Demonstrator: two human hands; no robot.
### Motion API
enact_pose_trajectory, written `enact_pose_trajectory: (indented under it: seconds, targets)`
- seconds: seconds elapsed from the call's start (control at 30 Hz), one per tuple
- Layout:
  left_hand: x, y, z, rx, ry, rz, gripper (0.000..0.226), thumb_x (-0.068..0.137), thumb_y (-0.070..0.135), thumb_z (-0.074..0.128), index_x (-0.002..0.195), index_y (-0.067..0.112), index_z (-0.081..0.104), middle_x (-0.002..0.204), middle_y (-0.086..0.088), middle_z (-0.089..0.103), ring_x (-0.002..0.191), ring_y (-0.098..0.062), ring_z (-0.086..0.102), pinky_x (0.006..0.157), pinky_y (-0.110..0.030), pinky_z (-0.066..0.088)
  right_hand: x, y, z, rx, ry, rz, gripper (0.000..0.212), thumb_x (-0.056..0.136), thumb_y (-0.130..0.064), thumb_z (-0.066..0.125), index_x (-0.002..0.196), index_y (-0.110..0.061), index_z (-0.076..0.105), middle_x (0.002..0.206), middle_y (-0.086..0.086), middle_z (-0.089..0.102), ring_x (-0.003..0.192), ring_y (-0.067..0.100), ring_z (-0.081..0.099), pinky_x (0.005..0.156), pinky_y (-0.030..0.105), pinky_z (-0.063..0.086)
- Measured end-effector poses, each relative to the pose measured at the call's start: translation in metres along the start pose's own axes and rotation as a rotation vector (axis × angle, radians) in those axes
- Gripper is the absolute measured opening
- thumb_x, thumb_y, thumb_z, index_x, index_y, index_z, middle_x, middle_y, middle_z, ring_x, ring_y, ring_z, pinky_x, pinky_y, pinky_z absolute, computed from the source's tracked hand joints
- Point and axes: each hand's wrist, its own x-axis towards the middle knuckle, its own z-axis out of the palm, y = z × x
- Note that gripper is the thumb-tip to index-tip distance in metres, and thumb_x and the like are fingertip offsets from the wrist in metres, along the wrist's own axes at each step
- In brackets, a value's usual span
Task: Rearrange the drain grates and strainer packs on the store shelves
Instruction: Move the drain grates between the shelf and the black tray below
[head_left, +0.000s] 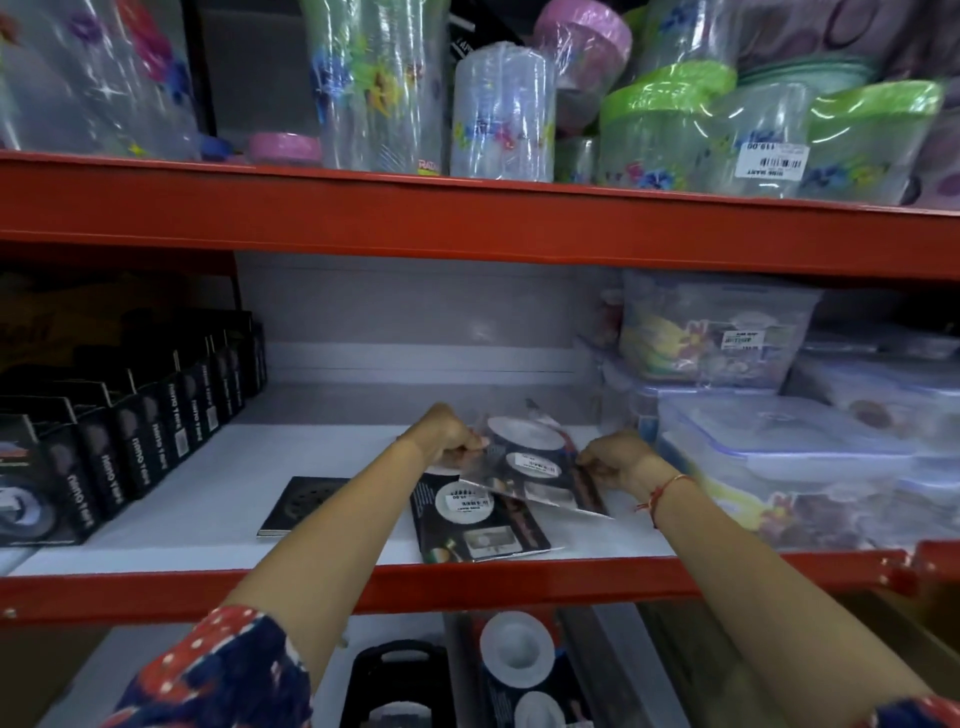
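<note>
Both hands reach onto the white middle shelf (208, 499). My left hand (448, 436) and my right hand (615, 460) grip opposite edges of a clear-wrapped strainer pack (530, 457), held tilted just above the shelf. Under its front edge lies another strainer pack (480, 519), dark with a round white label, flat near the shelf's front lip. A square black drain grate (298, 504) rests flat to the left, partly hidden by my left forearm. On the shelf below, one more strainer pack (519, 660) shows white round strainers.
Black boxes (130, 436) stand in a row along the left of the middle shelf. Stacked clear plastic containers (779, 447) fill its right side. Wrapped jars (498, 114) crowd the shelf above. Red shelf beams (467, 228) run across. A black handled item (400, 675) lies below.
</note>
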Motion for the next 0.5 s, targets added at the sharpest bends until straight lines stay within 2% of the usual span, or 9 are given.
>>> enact_pose_trajectory:
  seconds: [0.03, 0.1, 0.17, 0.2, 0.27, 0.33, 0.4, 0.47, 0.5]
  targets:
    - [-0.004, -0.002, -0.005, -0.035, -0.012, -0.022, 0.014, 0.079, 0.0, 0.07, 0.09, -0.002, 0.061, 0.095, -0.017, 0.067, 0.073, -0.02, 0.065, 0.062, -0.023, 0.058, -0.002, -0.003, 0.002, 0.021, -0.013, -0.025, 0.028, 0.081, 0.015, 0.057, 0.065, -0.006, 0.049, 0.043, 0.007, 0.06, 0.058, 0.022, 0.056, 0.058, 0.031, 0.054]
    - [-0.016, -0.005, -0.018, -0.108, -0.044, -0.068, 0.025, 0.076, -0.002, 0.071, 0.099, -0.005, 0.06, 0.091, -0.016, 0.07, 0.071, -0.018, 0.067, 0.055, -0.023, 0.06, -0.004, -0.009, 0.008, 0.103, -0.052, -0.073, 0.021, 0.078, 0.016, 0.059, 0.07, -0.003, 0.057, 0.074, 0.017, 0.065, 0.072, 0.027, 0.062, 0.07, 0.034, 0.057]
    - [-0.026, -0.01, -0.034, -0.182, -0.042, -0.092, 0.039, 0.073, -0.006, 0.072, 0.109, -0.007, 0.057, 0.085, -0.013, 0.069, 0.072, -0.018, 0.068, 0.053, -0.024, 0.06, -0.011, -0.016, 0.016, 0.183, -0.1, -0.116, 0.019, 0.077, 0.019, 0.059, 0.079, 0.0, 0.061, 0.088, 0.019, 0.063, 0.075, 0.026, 0.062, 0.06, 0.029, 0.057]
    - [-0.031, -0.013, -0.04, -0.192, -0.032, -0.101, 0.041, 0.072, -0.006, 0.073, 0.11, -0.008, 0.057, 0.084, -0.012, 0.069, 0.072, -0.018, 0.069, 0.053, -0.024, 0.06, -0.014, -0.018, 0.023, 0.206, -0.118, -0.134, 0.021, 0.077, 0.02, 0.058, 0.088, 0.002, 0.062, 0.093, 0.019, 0.062, 0.079, 0.027, 0.063, 0.06, 0.028, 0.056]
    - [-0.038, -0.021, -0.049, -0.163, 0.006, -0.124, 0.038, 0.07, -0.004, 0.075, 0.105, -0.006, 0.061, 0.084, -0.013, 0.07, 0.071, -0.018, 0.07, 0.058, -0.026, 0.061, -0.021, -0.02, 0.035, 0.221, -0.13, -0.154, 0.033, 0.077, 0.02, 0.059, 0.107, 0.006, 0.059, 0.106, 0.021, 0.062, 0.095, 0.029, 0.062, 0.075, 0.033, 0.055]
    - [-0.044, -0.029, -0.054, -0.092, 0.055, -0.135, 0.04, 0.068, -0.001, 0.078, 0.105, -0.005, 0.062, 0.095, -0.015, 0.071, 0.083, -0.021, 0.07, 0.073, -0.031, 0.062, -0.024, -0.019, 0.045, 0.196, -0.13, -0.166, 0.033, 0.075, 0.02, 0.061, 0.104, 0.004, 0.06, 0.112, 0.018, 0.063, 0.1, 0.028, 0.06, 0.089, 0.034, 0.052]
    - [-0.047, -0.035, -0.054, -0.012, 0.104, -0.139, 0.048, 0.066, 0.002, 0.081, 0.11, -0.005, 0.062, 0.108, -0.015, 0.069, 0.1, -0.025, 0.067, 0.087, -0.037, 0.058, -0.026, -0.015, 0.051, 0.149, -0.126, -0.149, 0.029, 0.074, 0.018, 0.065, 0.097, 0.002, 0.063, 0.114, 0.02, 0.066, 0.104, 0.03, 0.063, 0.095, 0.039, 0.052]
    - [-0.053, -0.036, -0.05, 0.009, 0.133, -0.143, 0.043, 0.068, 0.002, 0.08, 0.106, -0.005, 0.061, 0.115, -0.016, 0.066, 0.107, -0.029, 0.064, 0.086, -0.037, 0.057, -0.027, -0.011, 0.052, 0.106, -0.099, -0.139, 0.023, 0.074, 0.012, 0.069, 0.094, 0.002, 0.065, 0.112, 0.024, 0.067, 0.105, 0.034, 0.065, 0.095, 0.043, 0.052]
    - [-0.054, -0.035, -0.047, 0.003, 0.145, -0.141, 0.034, 0.07, 0.001, 0.078, 0.098, -0.004, 0.059, 0.116, -0.017, 0.065, 0.108, -0.03, 0.064, 0.083, -0.036, 0.057, -0.029, -0.01, 0.052, 0.064, -0.086, -0.137, 0.023, 0.074, 0.008, 0.07, 0.096, 0.004, 0.066, 0.11, 0.025, 0.068, 0.102, 0.034, 0.066, 0.094, 0.044, 0.053]
